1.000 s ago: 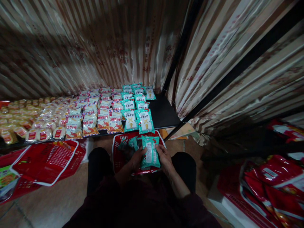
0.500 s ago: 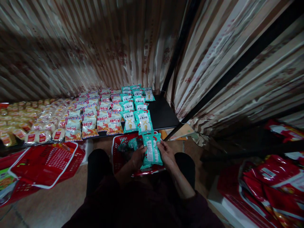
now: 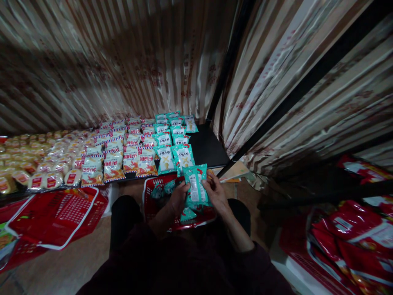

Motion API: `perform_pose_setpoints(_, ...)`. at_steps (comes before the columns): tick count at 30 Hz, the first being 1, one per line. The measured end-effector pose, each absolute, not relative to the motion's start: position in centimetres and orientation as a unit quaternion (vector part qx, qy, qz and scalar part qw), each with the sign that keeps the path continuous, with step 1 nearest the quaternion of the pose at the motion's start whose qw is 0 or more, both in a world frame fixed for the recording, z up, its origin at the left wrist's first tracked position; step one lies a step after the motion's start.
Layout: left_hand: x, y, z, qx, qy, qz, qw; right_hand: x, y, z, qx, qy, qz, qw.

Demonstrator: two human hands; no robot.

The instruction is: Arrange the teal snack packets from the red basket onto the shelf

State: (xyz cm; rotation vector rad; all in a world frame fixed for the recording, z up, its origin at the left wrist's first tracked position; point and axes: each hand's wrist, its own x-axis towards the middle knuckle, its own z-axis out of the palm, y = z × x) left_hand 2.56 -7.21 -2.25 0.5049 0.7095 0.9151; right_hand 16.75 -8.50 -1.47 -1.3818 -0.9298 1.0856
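Note:
Between my hands is a teal snack bag, its printed back side turned up. My left hand grips its left edge, and my right hand grips its right edge. Below the bag, a red basket stands between my knees with more teal bags inside, partly hidden by my hands. Just beyond, rows of teal snack bags lean front side up on a black shelf. One more teal bag starts a further column at the back.
Left of the teal rows are white-and-orange snack bags and round wrapped cakes. A red basket lies at left; red packages fill another at right. Black poles slant before a pleated curtain.
The held bag has risen slightly toward the shelf and tilted, with both hands still on it. The view has shifted a little.

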Motion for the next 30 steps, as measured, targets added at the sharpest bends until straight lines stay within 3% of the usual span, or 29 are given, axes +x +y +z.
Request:
perform_pose_setpoints(7,2.3,-7.1,0.1,0.229,0.293,0.439,0.818,17.6,-8.4,-1.0,-0.613,-0.584,0.188,0.497)
perform_pose_setpoints(10,2.1,-7.0,0.9,0.224,0.313,0.432,0.815,17.7,-8.2,-0.3,-0.588,-0.645,0.133,0.471)
perform_pose_setpoints(18,2.2,-6.6,1.4,0.225,0.325,0.429,0.812,17.9,-7.9,-0.3,-0.554,-0.668,0.155,0.473)
perform_pose_setpoints(30,2.2,-6.1,1.6,0.239,0.340,0.439,0.797,18.2,-8.9,1.5,-0.580,-0.555,0.337,0.492)
